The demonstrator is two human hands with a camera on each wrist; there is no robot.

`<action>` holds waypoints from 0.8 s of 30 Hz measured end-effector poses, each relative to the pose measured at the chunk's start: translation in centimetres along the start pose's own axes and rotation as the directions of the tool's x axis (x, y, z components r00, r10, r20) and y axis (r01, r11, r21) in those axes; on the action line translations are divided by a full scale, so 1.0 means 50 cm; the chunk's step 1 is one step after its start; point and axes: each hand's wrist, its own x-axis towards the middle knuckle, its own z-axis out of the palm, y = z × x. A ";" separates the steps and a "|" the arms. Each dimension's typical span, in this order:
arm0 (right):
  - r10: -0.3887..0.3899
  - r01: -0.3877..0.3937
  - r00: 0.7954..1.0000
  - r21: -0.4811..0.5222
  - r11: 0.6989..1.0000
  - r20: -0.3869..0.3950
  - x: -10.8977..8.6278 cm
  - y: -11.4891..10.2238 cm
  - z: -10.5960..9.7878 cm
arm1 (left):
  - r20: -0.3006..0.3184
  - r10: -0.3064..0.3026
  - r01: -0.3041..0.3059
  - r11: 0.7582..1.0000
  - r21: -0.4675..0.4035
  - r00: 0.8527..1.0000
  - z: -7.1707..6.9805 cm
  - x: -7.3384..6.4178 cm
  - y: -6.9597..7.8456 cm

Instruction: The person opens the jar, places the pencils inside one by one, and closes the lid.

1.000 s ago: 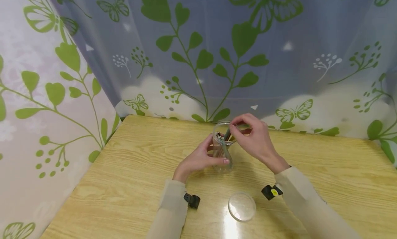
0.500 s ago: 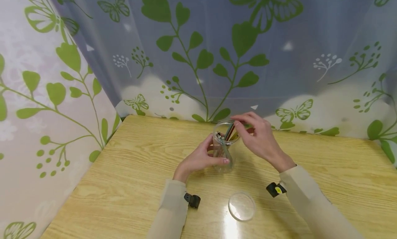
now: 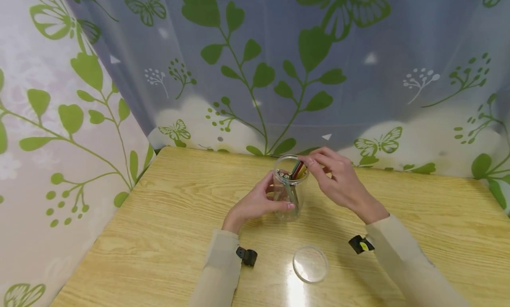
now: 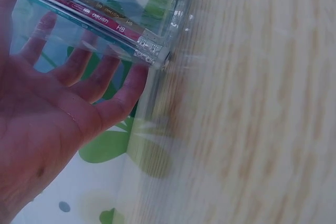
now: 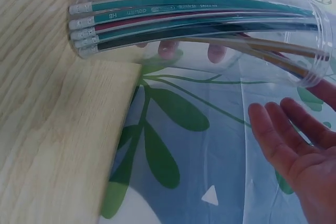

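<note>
A clear jar point(image 3: 287, 215) stands upright near the back of the table, and my left hand point(image 3: 256, 203) grips it around its side. Inside are several pencils point(image 5: 152, 9), teal, dark red and yellowish, with white erasers at the bottom end in the right wrist view. Lettering with "HB" shows on a red pencil point(image 4: 105, 18) in the left wrist view. My right hand point(image 3: 340, 183) is at the right side of the jar's mouth, its thumb and index finger by the rim near the leaning pencils. Its other fingers point(image 5: 275, 135) extend loosely with nothing in them.
A round clear lid point(image 3: 311, 265) lies on the wooden table point(image 3: 159, 236) in front of the jar, between the forearms. Behind the table hangs a blue curtain point(image 3: 358, 86) with green leaves and butterflies; a pale patterned one point(image 3: 48, 174) is at the left.
My right hand has shifted right and slightly back from the jar's mouth, uncovering more of the pencils, which lean on the rim. The left hand and the jar have stayed put.
</note>
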 end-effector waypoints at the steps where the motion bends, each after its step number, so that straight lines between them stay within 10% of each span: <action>1: 0.003 -0.003 1.000 0.003 1.000 0.001 -0.002 0.001 -0.002 | -0.001 0.001 -0.001 1.000 0.000 1.000 0.000 0.000 0.000; 13: -0.031 0.033 0.999 0.070 0.997 -0.029 -0.066 0.000 -0.042 | 0.007 -0.010 0.010 1.000 -0.004 1.000 0.000 -0.006 0.007; 24: -0.097 0.078 0.953 0.078 0.994 0.286 -0.177 0.025 -0.016 | 0.014 0.000 -0.001 1.000 0.025 1.000 -0.003 -0.005 0.010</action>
